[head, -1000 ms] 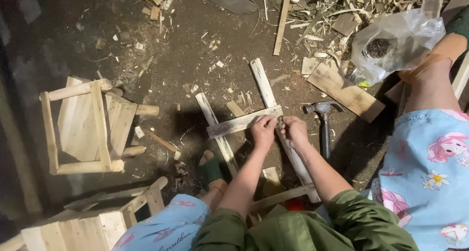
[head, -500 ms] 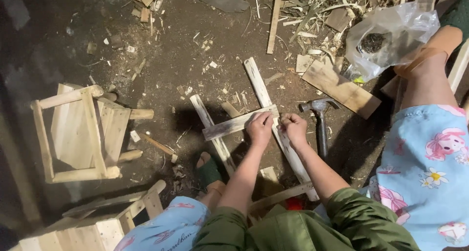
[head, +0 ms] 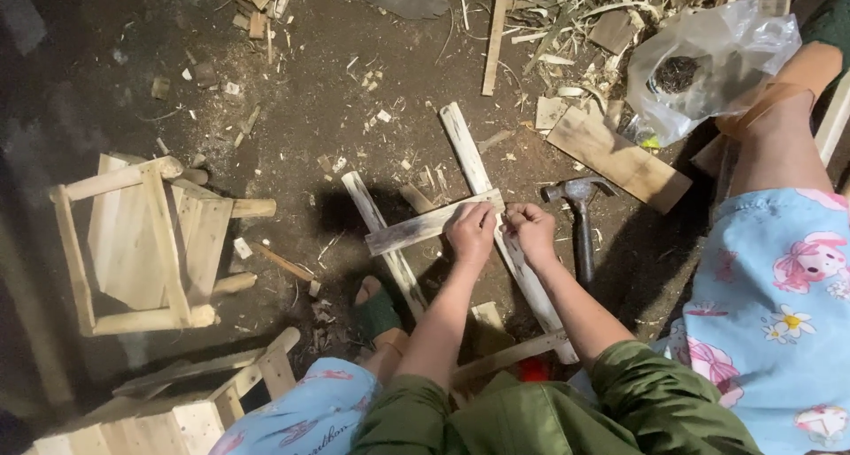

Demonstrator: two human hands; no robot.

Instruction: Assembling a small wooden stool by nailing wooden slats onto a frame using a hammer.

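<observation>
Floor: dark packed dirt (head: pixel 292 101), littered with wood chips and shavings; dim light.
Open room: bare dirt up-left of the work; other sides crowded.
Frame: 2 long slats (head: pixel 390 242) flat on the ground, cross slat (head: pixel 416 229) laid over both.
Left hand (head: pixel 471 229): fingers pinched together on the cross slat's right end.
Right hand (head: pixel 531 229): fingers bunched at the same joint; what it grips, cannot tell.
Hammer (head: pixel 580 216): on the ground just right of the right hand.
Obstacles: small wooden stool (head: pixel 146 242) left, plastic bag (head: pixel 717 61) and board (head: pixel 620 158) upper right.
</observation>
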